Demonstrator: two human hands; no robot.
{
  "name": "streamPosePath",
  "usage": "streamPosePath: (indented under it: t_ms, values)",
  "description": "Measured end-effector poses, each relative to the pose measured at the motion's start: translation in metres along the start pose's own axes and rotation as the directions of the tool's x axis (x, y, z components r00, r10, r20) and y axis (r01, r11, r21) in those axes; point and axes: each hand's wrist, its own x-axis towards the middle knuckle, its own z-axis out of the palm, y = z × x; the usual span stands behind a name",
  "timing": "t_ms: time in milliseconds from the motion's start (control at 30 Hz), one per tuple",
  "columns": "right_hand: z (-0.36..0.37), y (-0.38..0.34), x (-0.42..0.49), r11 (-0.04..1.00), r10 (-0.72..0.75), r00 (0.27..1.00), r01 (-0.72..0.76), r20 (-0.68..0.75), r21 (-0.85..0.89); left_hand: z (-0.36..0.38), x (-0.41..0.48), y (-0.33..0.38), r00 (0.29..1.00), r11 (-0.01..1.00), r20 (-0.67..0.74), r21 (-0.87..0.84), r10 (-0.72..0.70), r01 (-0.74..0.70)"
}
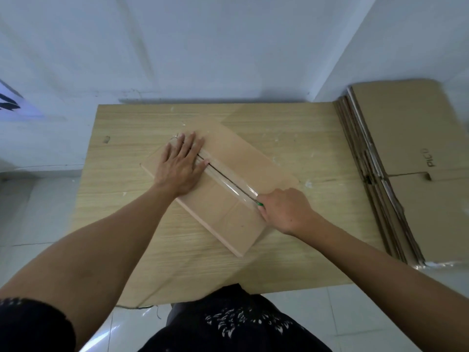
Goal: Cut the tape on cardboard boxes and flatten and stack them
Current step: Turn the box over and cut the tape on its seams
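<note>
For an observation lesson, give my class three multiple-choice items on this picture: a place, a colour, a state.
1. Where is the stack of flattened boxes? A right end of the table B its left end C the floor
2. Colour showing on the cutter? A red B green C yellow
3. The left hand on the box is: A gripping an edge B lifted off C pressed flat
1 A, it lies right of the box; 2 B, green shows at the right hand; 3 C, straight fingers rest on top.
</note>
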Motion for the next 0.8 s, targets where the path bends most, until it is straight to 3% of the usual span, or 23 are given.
streamPosePath:
  t_ms: [367, 700, 800]
  values:
    - [0.029, 0.024, -0.047, 0.995, 0.059, 0.998, -0.057, -0.023, 0.087, -0.003, 0.005, -0.001, 1.0, 1.0, 0.019, 0.008, 0.006, -0.007]
    - [0.038, 0.03, -0.067, 0.992, 0.124, 0.991, -0.122, -0.05, 0.044, -0.005, 0.005, 0.0, 1.0, 1.0, 0.029, 0.004, 0.012, -0.013]
    - [0.057, 0.047, -0.083, 0.987, 0.142, 0.989, -0.144, 0.037, 0.075, -0.009, 0.005, 0.0, 1.0, 1.0, 0.027, -0.001, 0.016, -0.016]
